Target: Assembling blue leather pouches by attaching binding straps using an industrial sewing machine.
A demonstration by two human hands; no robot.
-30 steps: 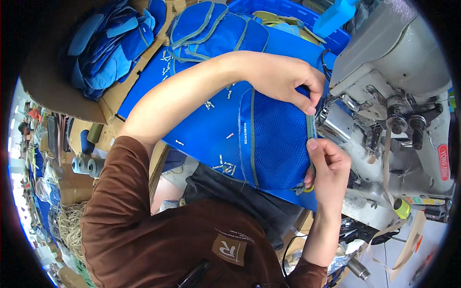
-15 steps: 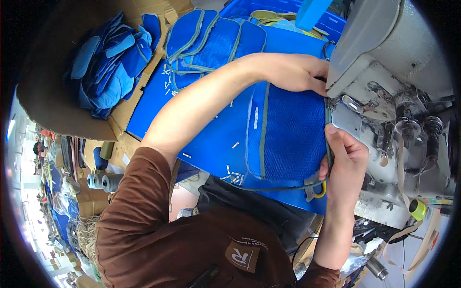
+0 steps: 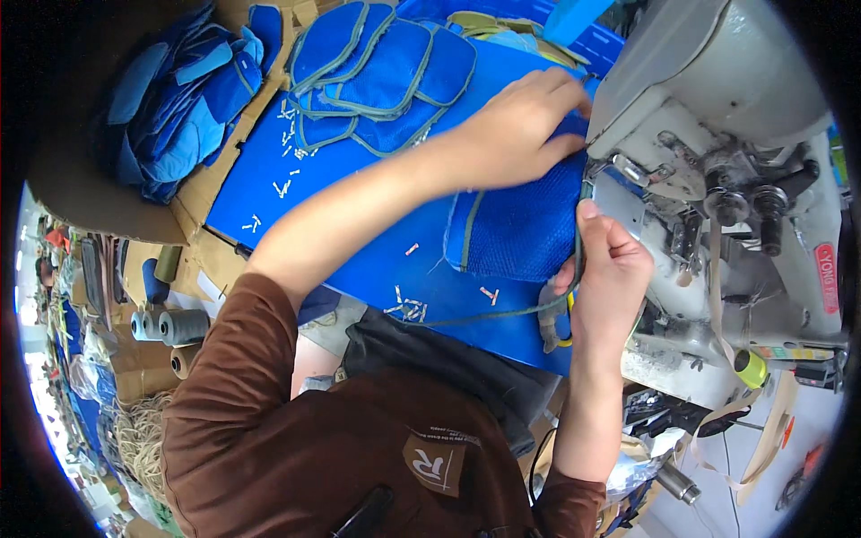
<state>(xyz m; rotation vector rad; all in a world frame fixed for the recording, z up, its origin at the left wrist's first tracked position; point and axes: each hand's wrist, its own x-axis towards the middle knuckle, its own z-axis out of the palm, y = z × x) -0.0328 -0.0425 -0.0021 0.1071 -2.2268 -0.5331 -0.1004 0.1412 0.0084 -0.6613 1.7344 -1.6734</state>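
At centre frame, the left hand (image 3: 516, 134) presses a blue mesh panel (image 3: 525, 229) flat, fingers spread, at the sewing machine (image 3: 717, 161); the right hand (image 3: 610, 278) pinches its grey-green binding tape (image 3: 502, 311). Finished panels (image 3: 377, 72) lie stacked upper centre.

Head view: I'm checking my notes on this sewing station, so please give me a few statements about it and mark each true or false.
1. The left hand lies flat on the blue mesh panel close to the sewing machine. True.
2. The right hand rests in the person's lap, away from the fabric. False: it pinches the panel's grey-green edge binding right beside the machine.
3. A stack of finished blue panels lies on the blue table surface beyond the left forearm. True.
4. The table is free of scraps. False: small pale offcuts are scattered over it.
5. Grey thread cones lie at the person's left. True.
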